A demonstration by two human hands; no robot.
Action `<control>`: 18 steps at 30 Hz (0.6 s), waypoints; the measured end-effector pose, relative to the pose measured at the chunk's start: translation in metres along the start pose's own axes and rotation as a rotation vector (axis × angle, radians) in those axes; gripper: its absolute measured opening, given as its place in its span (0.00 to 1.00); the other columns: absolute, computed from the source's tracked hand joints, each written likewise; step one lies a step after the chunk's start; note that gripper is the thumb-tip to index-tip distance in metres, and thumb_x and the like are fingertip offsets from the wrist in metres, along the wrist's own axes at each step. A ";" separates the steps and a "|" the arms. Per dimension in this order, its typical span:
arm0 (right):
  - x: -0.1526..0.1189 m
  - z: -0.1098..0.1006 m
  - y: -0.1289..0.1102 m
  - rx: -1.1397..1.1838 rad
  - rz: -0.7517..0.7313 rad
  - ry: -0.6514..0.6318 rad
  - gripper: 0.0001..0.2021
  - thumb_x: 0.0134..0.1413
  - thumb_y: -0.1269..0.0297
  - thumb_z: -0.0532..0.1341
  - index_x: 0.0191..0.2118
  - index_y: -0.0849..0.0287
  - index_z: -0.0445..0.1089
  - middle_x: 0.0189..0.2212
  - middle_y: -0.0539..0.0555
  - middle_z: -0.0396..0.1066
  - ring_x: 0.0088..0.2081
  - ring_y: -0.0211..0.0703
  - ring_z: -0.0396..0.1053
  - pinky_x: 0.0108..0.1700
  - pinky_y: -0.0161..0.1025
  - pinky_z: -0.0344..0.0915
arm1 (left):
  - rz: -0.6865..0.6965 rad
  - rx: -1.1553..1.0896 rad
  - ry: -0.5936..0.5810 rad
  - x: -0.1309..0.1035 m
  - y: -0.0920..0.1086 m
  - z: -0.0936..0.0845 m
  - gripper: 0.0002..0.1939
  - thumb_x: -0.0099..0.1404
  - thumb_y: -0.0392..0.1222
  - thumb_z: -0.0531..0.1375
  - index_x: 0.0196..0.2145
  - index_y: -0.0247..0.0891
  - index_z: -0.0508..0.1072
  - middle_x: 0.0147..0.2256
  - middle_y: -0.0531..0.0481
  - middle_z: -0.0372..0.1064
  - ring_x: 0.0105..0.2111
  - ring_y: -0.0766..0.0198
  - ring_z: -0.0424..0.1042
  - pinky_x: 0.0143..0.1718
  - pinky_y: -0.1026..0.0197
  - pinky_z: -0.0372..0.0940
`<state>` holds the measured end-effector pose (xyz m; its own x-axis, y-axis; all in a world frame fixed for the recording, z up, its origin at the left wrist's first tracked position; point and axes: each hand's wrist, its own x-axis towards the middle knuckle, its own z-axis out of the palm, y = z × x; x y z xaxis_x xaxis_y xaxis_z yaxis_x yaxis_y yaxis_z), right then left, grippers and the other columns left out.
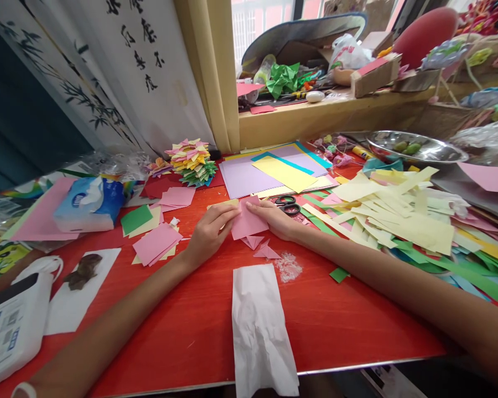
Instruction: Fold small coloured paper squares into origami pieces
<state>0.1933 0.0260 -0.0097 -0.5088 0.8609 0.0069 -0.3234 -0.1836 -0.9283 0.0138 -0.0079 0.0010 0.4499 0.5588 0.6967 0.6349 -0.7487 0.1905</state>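
A square of pink paper (251, 220) is held between my two hands over the middle of the red table. My left hand (211, 228) pinches its left edge, with a bit of yellow paper (226, 203) showing behind the fingers. On the other side, my right hand (271, 217) grips the upper right part, thumb on top. Just below the sheet lie small folded pink triangles (267, 251). Black-handled scissors (289, 207) rest beyond my right wrist. Loose pink squares (157, 243) are stacked left of my left hand.
Cut paper strips (402, 218) pile up at the right. A layered folded-paper piece (193, 161) stands at the back, beside large purple sheets (244, 174). A tissue pack (89, 203) sits left. White tissue (261, 326) hangs over the front edge. A metal dish (434, 152) is back right.
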 end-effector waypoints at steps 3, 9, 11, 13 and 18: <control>-0.001 0.000 0.000 -0.018 -0.006 -0.004 0.13 0.47 0.56 0.60 0.32 0.63 0.66 0.28 0.53 0.69 0.28 0.34 0.65 0.30 0.33 0.61 | 0.017 -0.013 0.029 0.000 0.002 -0.001 0.14 0.62 0.35 0.53 0.47 0.42 0.66 0.43 0.48 0.69 0.45 0.65 0.67 0.47 0.58 0.64; -0.003 0.003 -0.002 0.009 0.002 -0.029 0.13 0.48 0.57 0.60 0.33 0.63 0.66 0.28 0.52 0.70 0.28 0.33 0.66 0.32 0.32 0.62 | 0.063 -0.024 0.006 0.000 0.003 -0.003 0.12 0.62 0.36 0.53 0.43 0.41 0.68 0.43 0.48 0.69 0.46 0.64 0.66 0.48 0.58 0.64; -0.003 0.003 -0.002 0.022 0.017 -0.032 0.12 0.48 0.58 0.60 0.33 0.63 0.66 0.28 0.52 0.70 0.28 0.34 0.67 0.32 0.33 0.63 | 0.079 -0.019 -0.006 -0.001 0.001 -0.003 0.11 0.62 0.36 0.53 0.42 0.41 0.69 0.43 0.47 0.69 0.46 0.64 0.66 0.47 0.58 0.64; -0.003 0.003 -0.002 0.026 0.032 -0.027 0.12 0.48 0.58 0.60 0.33 0.63 0.66 0.28 0.52 0.70 0.28 0.34 0.67 0.31 0.33 0.63 | 0.105 -0.011 -0.022 -0.002 0.000 -0.002 0.11 0.62 0.36 0.53 0.42 0.41 0.69 0.43 0.47 0.69 0.46 0.64 0.66 0.47 0.57 0.64; -0.002 0.003 -0.003 0.047 0.057 -0.010 0.11 0.48 0.60 0.61 0.31 0.64 0.67 0.28 0.52 0.70 0.28 0.33 0.66 0.31 0.32 0.63 | 0.123 0.010 -0.024 -0.004 -0.002 0.000 0.12 0.62 0.34 0.53 0.43 0.41 0.68 0.42 0.48 0.69 0.45 0.64 0.66 0.47 0.57 0.63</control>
<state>0.1932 0.0234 -0.0061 -0.5355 0.8435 -0.0414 -0.3307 -0.2546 -0.9088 0.0108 -0.0087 -0.0022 0.5395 0.4710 0.6979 0.5798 -0.8089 0.0977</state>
